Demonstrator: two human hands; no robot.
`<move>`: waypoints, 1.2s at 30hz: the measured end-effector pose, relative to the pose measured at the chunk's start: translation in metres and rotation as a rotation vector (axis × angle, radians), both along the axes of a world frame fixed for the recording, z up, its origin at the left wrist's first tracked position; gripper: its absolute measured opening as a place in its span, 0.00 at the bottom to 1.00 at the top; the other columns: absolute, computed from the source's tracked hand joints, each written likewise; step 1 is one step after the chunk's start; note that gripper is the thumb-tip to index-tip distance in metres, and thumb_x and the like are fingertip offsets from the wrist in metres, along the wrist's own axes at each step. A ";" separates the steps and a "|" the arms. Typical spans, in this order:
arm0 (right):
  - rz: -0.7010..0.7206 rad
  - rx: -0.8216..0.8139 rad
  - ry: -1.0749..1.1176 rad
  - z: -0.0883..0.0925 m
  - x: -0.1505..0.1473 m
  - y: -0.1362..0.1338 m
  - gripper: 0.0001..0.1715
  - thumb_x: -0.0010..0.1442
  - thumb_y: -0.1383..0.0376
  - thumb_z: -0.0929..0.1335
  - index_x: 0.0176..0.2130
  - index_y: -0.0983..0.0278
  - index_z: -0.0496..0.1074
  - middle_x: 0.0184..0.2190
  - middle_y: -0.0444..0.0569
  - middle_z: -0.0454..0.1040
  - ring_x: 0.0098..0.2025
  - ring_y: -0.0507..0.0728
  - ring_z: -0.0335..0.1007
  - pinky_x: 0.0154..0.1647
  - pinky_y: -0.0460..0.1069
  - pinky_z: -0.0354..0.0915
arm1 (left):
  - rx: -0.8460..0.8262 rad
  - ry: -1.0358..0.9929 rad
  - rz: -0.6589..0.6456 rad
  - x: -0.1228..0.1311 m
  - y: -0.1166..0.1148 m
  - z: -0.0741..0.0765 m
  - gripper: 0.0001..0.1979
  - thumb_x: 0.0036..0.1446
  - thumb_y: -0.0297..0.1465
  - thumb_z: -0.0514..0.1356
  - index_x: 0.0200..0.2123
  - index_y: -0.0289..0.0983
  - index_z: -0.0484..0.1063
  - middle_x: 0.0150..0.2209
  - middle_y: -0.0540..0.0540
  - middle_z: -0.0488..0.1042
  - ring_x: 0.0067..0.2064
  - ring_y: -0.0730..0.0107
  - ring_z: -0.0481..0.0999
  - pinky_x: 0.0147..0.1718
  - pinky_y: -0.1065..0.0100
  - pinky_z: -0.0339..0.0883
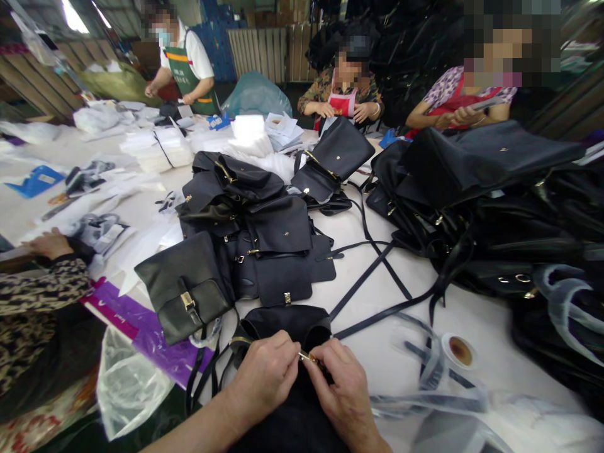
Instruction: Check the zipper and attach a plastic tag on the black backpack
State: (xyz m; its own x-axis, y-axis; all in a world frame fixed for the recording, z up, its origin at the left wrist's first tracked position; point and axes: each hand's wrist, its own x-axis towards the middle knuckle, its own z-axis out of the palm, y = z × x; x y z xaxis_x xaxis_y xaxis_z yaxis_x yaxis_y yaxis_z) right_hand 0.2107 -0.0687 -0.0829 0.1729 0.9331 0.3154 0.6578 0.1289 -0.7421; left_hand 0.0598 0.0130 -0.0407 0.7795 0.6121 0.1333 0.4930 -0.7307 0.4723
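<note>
A black bag [287, 415] with a wide opening lies right in front of me, partly hidden by my arms. Over its opening, my left hand [271, 368] pinches a thin pale piece [303, 355], too small to name exactly. Fingertips of my right hand [343, 384] are closed at the other end of that piece, beside a small gold-coloured fitting [312, 358] at the bag's edge. What the right fingers grip exactly is partly hidden. Just to the left lies a black backpack [189, 286] with a gold clasp on its front flap.
Several black bags [278, 229] are heaped ahead, with a larger pile [491, 163] at the right. Straps [368, 277] cross the white table. A small dish [460, 350] of brown liquid stands at right. Co-workers sit or stand around; a patterned sleeve [42, 283] reaches in at left.
</note>
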 end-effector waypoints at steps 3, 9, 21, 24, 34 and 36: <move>-0.011 0.009 -0.023 -0.001 -0.001 0.000 0.08 0.65 0.67 0.65 0.32 0.61 0.67 0.27 0.45 0.67 0.31 0.55 0.63 0.32 0.50 0.56 | 0.059 0.012 0.011 0.002 -0.001 -0.005 0.11 0.60 0.22 0.50 0.27 0.36 0.68 0.26 0.48 0.68 0.26 0.70 0.70 0.25 0.70 0.61; -0.031 0.037 -0.029 -0.002 -0.003 -0.002 0.08 0.64 0.68 0.65 0.31 0.61 0.68 0.27 0.45 0.68 0.30 0.55 0.63 0.31 0.50 0.56 | 0.051 -0.035 0.089 0.004 0.001 -0.013 0.10 0.54 0.20 0.51 0.24 0.36 0.66 0.24 0.49 0.68 0.25 0.71 0.69 0.25 0.70 0.60; -0.044 0.038 0.033 0.000 -0.004 -0.003 0.09 0.64 0.68 0.66 0.30 0.61 0.68 0.26 0.44 0.68 0.29 0.53 0.63 0.30 0.48 0.58 | -0.151 -0.117 0.032 -0.002 0.001 0.002 0.12 0.62 0.24 0.51 0.28 0.35 0.71 0.27 0.48 0.70 0.29 0.72 0.71 0.29 0.72 0.62; -0.057 0.030 0.018 0.000 -0.004 -0.003 0.09 0.63 0.69 0.66 0.30 0.61 0.67 0.26 0.44 0.67 0.28 0.53 0.63 0.30 0.48 0.58 | -0.076 -0.086 0.027 0.001 0.001 -0.005 0.13 0.60 0.23 0.50 0.25 0.36 0.68 0.25 0.48 0.68 0.27 0.72 0.69 0.26 0.72 0.59; -0.007 -0.007 0.105 -0.002 -0.004 -0.005 0.08 0.65 0.67 0.65 0.32 0.61 0.69 0.27 0.45 0.69 0.30 0.54 0.64 0.30 0.49 0.59 | -0.332 -0.113 0.155 0.003 0.009 0.000 0.09 0.51 0.20 0.53 0.22 0.36 0.66 0.21 0.52 0.67 0.24 0.75 0.67 0.24 0.74 0.56; -0.001 -0.016 0.139 -0.002 -0.004 -0.005 0.08 0.65 0.67 0.66 0.32 0.61 0.70 0.27 0.45 0.69 0.30 0.54 0.64 0.30 0.49 0.59 | -0.531 -0.106 0.201 0.002 0.012 0.003 0.08 0.52 0.22 0.53 0.23 0.36 0.67 0.21 0.53 0.67 0.22 0.75 0.68 0.22 0.75 0.57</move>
